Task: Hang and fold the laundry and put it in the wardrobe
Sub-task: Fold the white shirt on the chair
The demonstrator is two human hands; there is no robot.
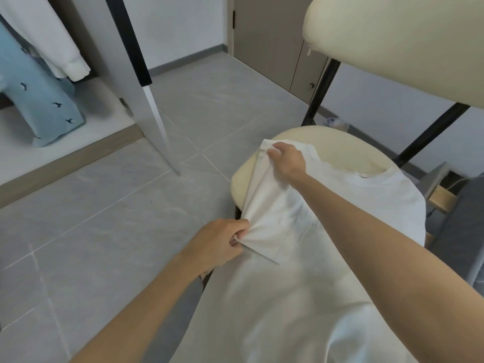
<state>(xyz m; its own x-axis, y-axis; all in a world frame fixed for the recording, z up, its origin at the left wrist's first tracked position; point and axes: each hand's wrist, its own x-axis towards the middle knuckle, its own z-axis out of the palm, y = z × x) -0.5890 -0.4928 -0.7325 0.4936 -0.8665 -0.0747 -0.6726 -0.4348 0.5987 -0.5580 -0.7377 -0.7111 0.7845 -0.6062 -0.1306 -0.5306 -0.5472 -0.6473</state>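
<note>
A white T-shirt [353, 200] is spread over the cream seat [243, 176] of a chair, its neckline lying towards the backrest [392, 43] and its body draped down over the seat's near edge. The shirt's left side is folded inward and lifted between both hands. The lower end of that fold is pinched by the left hand [217, 242], whose fingers are curled tightly with the cloth bunched between them and the thumb. The upper end, at the shoulder or sleeve, is grasped by the right hand [288, 159], with the fingers hooked over the cloth's edge just above the seat.

The left fingertips are buried in the gathered fabric, and the right thumb is concealed behind the hand. Part of the shirt's right side is covered by the right forearm, and the hem is cut off by the lower frame edge. In the open wardrobe [78, 158] at left, a blue garment [44, 100] and a white garment [52, 35] are seen hanging, both blurred and cropped at the top.
</note>
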